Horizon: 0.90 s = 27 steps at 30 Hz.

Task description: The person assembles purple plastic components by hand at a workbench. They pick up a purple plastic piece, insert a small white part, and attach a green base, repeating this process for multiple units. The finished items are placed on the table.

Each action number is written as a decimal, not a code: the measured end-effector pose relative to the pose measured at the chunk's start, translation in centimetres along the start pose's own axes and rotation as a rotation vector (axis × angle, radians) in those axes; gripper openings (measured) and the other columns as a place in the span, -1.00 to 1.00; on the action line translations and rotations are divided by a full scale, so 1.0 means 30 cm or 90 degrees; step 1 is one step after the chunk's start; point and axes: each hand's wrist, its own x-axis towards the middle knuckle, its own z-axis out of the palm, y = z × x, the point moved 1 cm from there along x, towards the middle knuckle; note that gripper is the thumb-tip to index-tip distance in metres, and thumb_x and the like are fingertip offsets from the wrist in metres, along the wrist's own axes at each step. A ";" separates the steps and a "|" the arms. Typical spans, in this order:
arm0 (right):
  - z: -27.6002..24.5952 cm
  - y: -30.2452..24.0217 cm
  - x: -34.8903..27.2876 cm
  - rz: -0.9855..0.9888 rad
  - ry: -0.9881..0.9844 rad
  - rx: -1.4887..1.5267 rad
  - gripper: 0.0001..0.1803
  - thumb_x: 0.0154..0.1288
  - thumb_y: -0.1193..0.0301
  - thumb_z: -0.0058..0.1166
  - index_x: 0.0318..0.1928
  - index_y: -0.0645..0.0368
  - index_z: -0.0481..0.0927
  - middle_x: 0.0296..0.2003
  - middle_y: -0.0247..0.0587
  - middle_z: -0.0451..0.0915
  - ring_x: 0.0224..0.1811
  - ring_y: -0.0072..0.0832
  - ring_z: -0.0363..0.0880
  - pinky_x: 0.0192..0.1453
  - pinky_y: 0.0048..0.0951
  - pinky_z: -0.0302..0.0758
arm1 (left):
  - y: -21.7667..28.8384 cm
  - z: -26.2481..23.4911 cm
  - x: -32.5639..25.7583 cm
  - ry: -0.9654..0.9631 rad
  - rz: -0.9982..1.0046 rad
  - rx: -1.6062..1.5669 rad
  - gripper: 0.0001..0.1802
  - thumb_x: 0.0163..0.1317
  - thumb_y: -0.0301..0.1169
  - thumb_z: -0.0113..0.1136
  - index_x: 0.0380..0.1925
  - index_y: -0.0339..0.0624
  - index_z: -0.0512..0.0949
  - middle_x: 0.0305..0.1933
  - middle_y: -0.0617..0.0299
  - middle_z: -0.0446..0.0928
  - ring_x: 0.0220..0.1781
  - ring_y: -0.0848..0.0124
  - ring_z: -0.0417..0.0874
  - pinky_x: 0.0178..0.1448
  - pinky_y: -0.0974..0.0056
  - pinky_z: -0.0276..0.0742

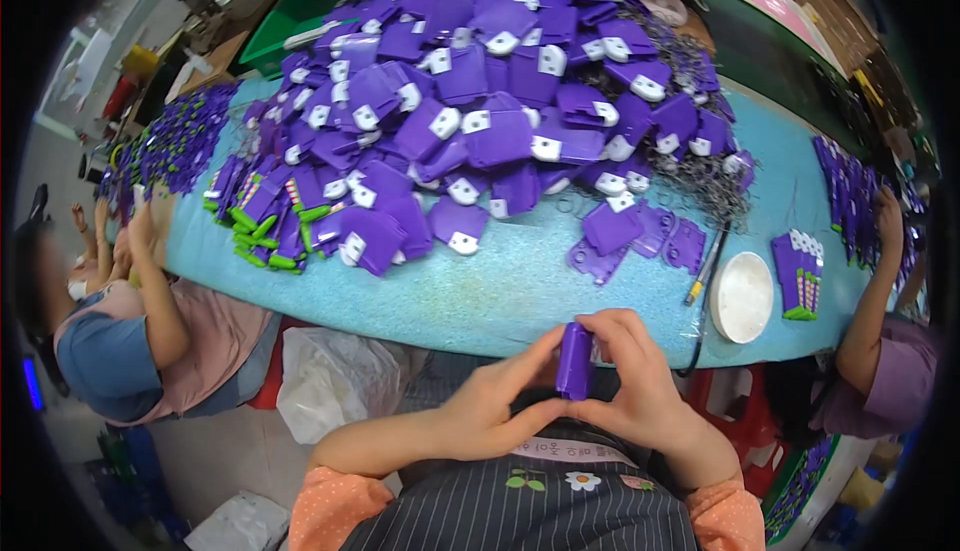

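My left hand [497, 403] and my right hand [632, 381] meet just below the near edge of the light blue table [520, 291], both closed around one small purple plastic case [574, 361] held upright between the fingertips. A big heap of purple cases with white tabs [480, 101] covers the middle of the table beyond my hands. A few flat purple shells [640, 236] lie loose at the heap's near right side.
A white round dish [742, 297] and a thin tool with a cable [704, 269] lie at the right. Stacked purple and green pieces [798, 273] sit beside them. One person [130, 321] works at the left, another person [880, 351] at the right. A white bag [335, 381] lies under the table.
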 end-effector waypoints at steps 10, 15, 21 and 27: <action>0.179 0.059 -0.033 -0.033 0.219 -0.166 -0.17 -0.38 0.55 0.39 0.06 0.31 0.31 -0.13 0.02 0.36 -0.15 -0.22 0.41 -0.20 -0.33 0.46 | -0.060 -0.004 -0.011 0.017 -0.018 0.089 -0.34 0.15 -0.56 -0.01 0.28 -0.34 0.07 -0.20 -0.13 0.52 -0.31 0.10 0.63 -0.25 0.19 0.50; 0.179 0.088 -0.039 -0.066 0.271 -0.202 -0.19 -0.33 0.55 0.39 0.06 0.29 0.30 -0.10 0.00 0.34 -0.21 -0.25 0.34 -0.23 -0.41 0.36 | -0.113 0.005 -0.015 0.104 0.043 0.126 -0.50 0.12 -0.56 0.06 0.12 -0.34 0.28 -0.36 0.00 0.57 -0.45 0.28 0.65 -0.38 0.31 0.50; 0.121 0.089 -0.003 0.045 0.340 -0.281 -0.04 -0.30 0.45 0.48 0.17 0.31 0.21 0.03 0.07 0.27 -0.05 -0.18 0.32 -0.03 -0.31 0.36 | -0.068 -0.133 -0.109 0.367 0.066 0.212 -0.77 0.20 -0.46 0.08 -0.14 -0.28 0.43 -0.53 0.14 0.53 -0.60 0.42 0.56 -0.50 0.31 0.43; 0.143 0.004 0.109 -0.101 0.204 -0.337 0.05 -0.32 0.34 0.48 0.25 0.26 0.20 0.24 0.14 0.15 0.25 0.06 0.18 0.20 -0.12 0.25 | -0.163 -0.348 -0.178 0.686 0.053 0.100 -0.66 0.37 -0.41 -0.19 0.06 -0.41 0.28 0.13 -0.02 0.39 0.21 0.21 0.36 0.25 0.18 0.25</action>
